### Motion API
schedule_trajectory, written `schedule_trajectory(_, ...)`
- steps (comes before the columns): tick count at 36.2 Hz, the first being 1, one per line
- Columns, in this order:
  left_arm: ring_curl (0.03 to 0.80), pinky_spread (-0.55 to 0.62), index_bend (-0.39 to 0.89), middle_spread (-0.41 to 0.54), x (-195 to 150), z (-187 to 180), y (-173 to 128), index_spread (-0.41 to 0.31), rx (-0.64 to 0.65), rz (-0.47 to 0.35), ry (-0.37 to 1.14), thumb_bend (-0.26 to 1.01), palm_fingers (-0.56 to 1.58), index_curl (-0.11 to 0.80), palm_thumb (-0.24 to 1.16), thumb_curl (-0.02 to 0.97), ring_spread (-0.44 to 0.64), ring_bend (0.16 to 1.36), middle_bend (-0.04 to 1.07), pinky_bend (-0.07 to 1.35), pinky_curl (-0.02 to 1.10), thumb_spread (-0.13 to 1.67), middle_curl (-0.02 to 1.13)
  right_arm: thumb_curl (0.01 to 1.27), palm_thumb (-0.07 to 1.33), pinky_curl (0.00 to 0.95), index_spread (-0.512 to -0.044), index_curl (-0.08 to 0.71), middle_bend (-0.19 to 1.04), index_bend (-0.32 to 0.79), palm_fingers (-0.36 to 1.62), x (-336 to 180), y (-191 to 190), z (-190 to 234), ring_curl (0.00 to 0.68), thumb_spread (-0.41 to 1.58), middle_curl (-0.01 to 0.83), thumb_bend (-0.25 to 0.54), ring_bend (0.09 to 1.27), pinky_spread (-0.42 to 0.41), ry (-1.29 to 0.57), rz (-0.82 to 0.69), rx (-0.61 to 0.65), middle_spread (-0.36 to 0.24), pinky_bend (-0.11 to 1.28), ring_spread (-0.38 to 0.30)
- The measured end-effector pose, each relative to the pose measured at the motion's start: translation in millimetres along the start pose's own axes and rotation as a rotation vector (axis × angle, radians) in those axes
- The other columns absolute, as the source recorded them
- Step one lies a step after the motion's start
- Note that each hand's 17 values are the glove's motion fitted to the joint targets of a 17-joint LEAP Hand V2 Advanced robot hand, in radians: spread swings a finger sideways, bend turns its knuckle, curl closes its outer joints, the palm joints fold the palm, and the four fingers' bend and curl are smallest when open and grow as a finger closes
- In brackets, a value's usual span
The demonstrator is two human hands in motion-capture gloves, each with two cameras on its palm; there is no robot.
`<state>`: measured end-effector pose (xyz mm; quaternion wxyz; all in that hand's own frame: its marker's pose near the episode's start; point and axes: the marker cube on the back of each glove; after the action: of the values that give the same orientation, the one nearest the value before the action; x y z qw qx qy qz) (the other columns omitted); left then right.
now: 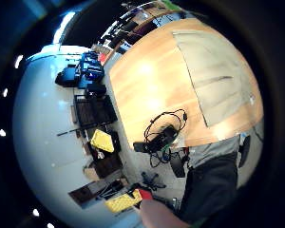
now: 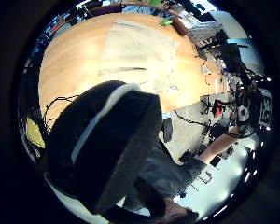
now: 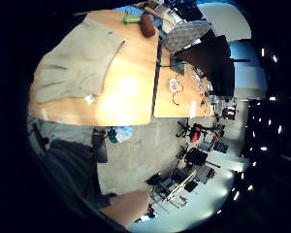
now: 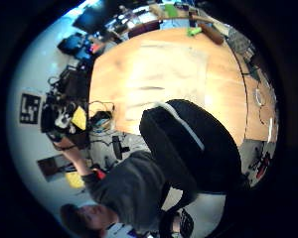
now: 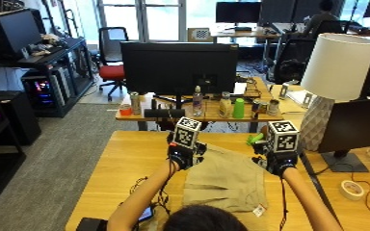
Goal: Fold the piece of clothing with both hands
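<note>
A beige garment (image 5: 227, 180) lies flat on the wooden table (image 5: 127, 163), with a white tag at its near right corner. My left hand (image 5: 184, 156) hovers above the garment's far left corner and my right hand (image 5: 278, 161) above its far right corner. Both are raised clear of the cloth and hold nothing. The palm views look down from well above on the garment (image 1: 218, 80) (image 2: 135, 51) (image 3: 72, 63) (image 4: 169, 69) spread on the table, and no fingers reach into them.
A green object (image 5: 254, 139) lies just beyond the garment. A roll of tape (image 5: 351, 189), a white lamp (image 5: 332, 86) and a dark screen stand at the right. Black cables (image 5: 148, 192) hang at the table's near left edge. A second desk with a monitor (image 5: 178, 67) and bottles stands behind.
</note>
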<state>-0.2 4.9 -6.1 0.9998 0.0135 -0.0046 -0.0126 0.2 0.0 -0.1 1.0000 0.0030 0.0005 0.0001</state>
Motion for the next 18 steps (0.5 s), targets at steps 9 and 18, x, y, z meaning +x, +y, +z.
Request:
schedule_trajectory(9, 0.171, 0.34, 0.12, 0.183, 1.1, -5.7, 3.2, -0.060, 0.026, -0.020, -0.013, -0.01, 0.06, 0.068, 0.02, 0.058, 0.30, 0.59, 0.16, 0.47, 0.17, 0.78, 0.06, 0.07, 0.30, 0.207, -0.306, 0.128, 0.21, 0.14, 0.36, 0.4, 5.4, -0.4, 0.142, 0.88, 0.141, 0.169, 0.34, 0.170, -0.005, -0.006, 0.001, -0.047, 0.47, 0.059)
schedule_trajectory(18, 0.207, 0.40, 0.14, 0.214, 1.1, -2.7, 3.3, -0.068, 0.017, -0.018, -0.005, -0.02, 0.01, 0.121, 0.00, 0.103, 0.36, 0.65, 0.18, 0.51, 0.22, 0.95, 0.11, 0.10, 0.31, 0.250, -0.349, 0.171, 0.21, 0.14, 0.34, 2.8, 2.3, 0.7, 0.183, 1.10, 0.206, 0.136, 0.35, 0.197, -0.003, -0.003, 0.003, -0.048, 0.47, 0.070)
